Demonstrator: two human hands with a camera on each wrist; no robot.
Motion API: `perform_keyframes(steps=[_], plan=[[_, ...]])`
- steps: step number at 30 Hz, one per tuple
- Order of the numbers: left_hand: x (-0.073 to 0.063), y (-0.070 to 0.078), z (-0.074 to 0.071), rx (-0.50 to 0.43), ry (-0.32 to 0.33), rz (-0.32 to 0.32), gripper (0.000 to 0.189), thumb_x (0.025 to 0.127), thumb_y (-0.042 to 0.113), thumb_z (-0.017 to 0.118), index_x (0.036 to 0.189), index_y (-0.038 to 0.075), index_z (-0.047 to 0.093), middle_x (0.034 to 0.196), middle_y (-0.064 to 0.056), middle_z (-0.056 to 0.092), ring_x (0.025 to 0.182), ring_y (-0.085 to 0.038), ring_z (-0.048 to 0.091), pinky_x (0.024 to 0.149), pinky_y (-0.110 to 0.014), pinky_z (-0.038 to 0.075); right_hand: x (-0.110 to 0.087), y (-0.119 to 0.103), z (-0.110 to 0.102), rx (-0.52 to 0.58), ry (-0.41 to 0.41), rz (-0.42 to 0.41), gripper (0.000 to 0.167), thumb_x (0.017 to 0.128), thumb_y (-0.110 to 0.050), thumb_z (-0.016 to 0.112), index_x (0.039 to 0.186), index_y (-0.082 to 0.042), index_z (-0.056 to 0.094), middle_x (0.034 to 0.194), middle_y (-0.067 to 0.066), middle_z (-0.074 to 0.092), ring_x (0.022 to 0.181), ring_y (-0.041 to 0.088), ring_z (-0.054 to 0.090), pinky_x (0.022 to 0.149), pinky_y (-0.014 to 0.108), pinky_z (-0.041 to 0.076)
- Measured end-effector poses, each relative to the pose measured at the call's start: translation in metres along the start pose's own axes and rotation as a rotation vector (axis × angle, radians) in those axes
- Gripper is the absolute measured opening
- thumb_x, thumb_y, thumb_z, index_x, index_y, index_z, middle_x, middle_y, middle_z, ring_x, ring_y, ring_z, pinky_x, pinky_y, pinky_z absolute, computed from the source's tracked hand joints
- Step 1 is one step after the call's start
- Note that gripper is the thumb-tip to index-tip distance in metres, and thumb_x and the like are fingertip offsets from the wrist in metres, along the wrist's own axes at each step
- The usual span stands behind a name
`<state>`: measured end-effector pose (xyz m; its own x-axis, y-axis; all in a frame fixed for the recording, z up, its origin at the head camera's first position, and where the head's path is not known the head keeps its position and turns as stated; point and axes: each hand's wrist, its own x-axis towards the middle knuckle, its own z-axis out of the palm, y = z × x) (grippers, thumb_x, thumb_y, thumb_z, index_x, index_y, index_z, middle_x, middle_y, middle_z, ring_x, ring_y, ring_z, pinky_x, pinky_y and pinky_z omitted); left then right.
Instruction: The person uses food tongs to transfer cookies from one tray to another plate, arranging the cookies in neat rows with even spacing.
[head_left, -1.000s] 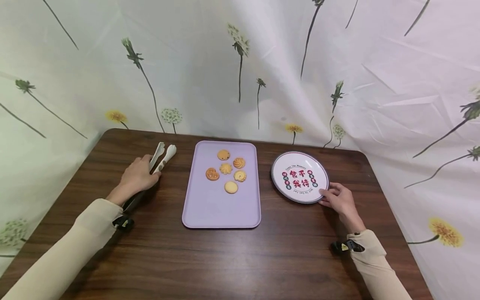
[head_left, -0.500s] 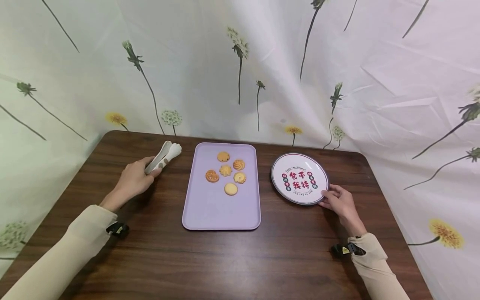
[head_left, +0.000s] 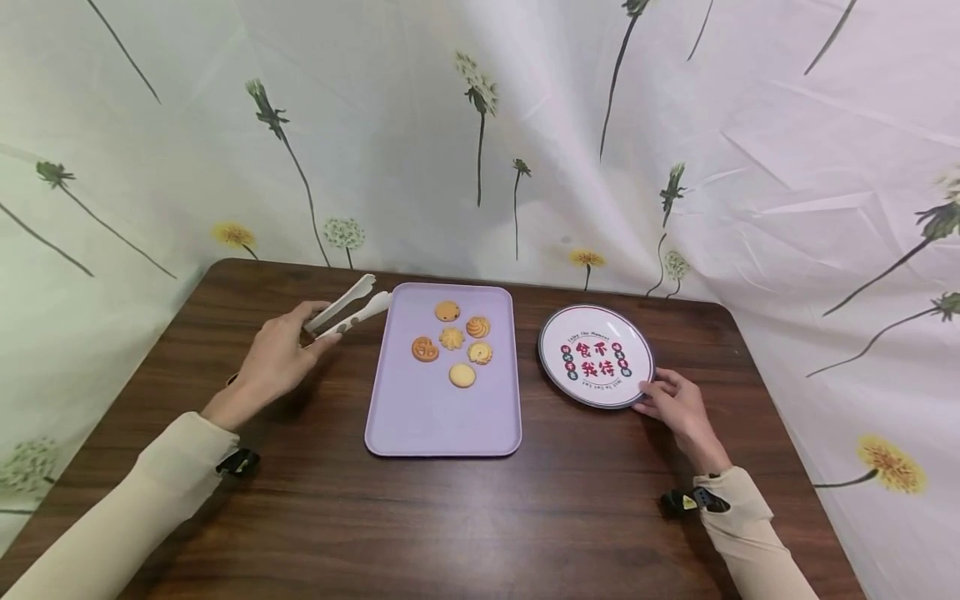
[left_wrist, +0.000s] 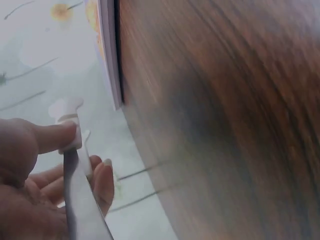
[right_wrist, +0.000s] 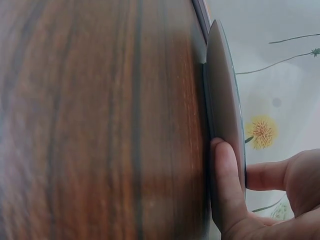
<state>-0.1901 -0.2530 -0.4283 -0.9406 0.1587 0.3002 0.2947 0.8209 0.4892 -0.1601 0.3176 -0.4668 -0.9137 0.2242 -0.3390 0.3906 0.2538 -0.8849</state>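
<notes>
Left wrist view: thumb (left_wrist: pixel 65 134) and fingers (left_wrist: pixel 103 186) press from opposite sides on the tongs (head_left: pixel 366 313).
Left hand (head_left: pixel 272 354): holds the tongs with the 2 arms parted; 1 tip reaches the left edge of the tray (head_left: pixel 442 425), contact unclear.
Right hand (head_left: pixel 678 408): pinches the near right rim of the plate (head_left: pixel 597 357), digits on top and underneath.
Cookies (head_left: pixel 452 337): 6, grouped toward the tray's far half, between tongs and plate; none gripped.
Table (head_left: pixel 450 533): supports the tray.
Step in hand (judged): approach to the cookies; pick-up not yet made.
Next move (judged): calls for centring the parted tips over 1 cookie, then squeezing lightly, plate steady.
</notes>
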Motion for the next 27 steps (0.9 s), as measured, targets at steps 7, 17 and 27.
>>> perform_keyframes(steps=[7,17,27], plan=[[-0.003,0.018,0.002,0.0,-0.068,0.067,0.05,0.095,0.021,0.078,0.137,0.002,0.061,0.106,-0.021,0.074,0.087,-0.035,0.069,0.075,-0.055,0.053,-0.003,0.002,0.004,0.012,-0.03,-0.021,0.059,0.105,-0.006,0.056,0.156,0.011,0.032,0.108,0.008,0.065,0.078,0.0,0.069,0.079,0.025,0.063],[-0.004,0.033,0.003,0.121,-0.212,0.149,0.049,0.097,0.022,0.076,0.141,0.006,0.063,0.129,-0.016,0.072,0.103,-0.037,0.073,0.074,-0.058,0.056,-0.01,0.005,0.009,0.015,-0.036,-0.045,0.056,0.105,-0.003,0.056,0.154,0.012,0.034,0.102,0.006,0.066,0.075,0.001,0.069,0.077,0.025,0.063],[0.001,0.03,0.014,0.158,-0.278,0.173,0.05,0.099,0.024,0.072,0.144,0.004,0.061,0.132,-0.015,0.07,0.112,-0.036,0.072,0.079,-0.059,0.057,-0.015,0.005,0.016,-0.001,-0.051,-0.064,0.055,0.105,-0.005,0.056,0.154,0.011,0.036,0.108,0.012,0.064,0.076,0.003,0.069,0.076,0.026,0.064]])
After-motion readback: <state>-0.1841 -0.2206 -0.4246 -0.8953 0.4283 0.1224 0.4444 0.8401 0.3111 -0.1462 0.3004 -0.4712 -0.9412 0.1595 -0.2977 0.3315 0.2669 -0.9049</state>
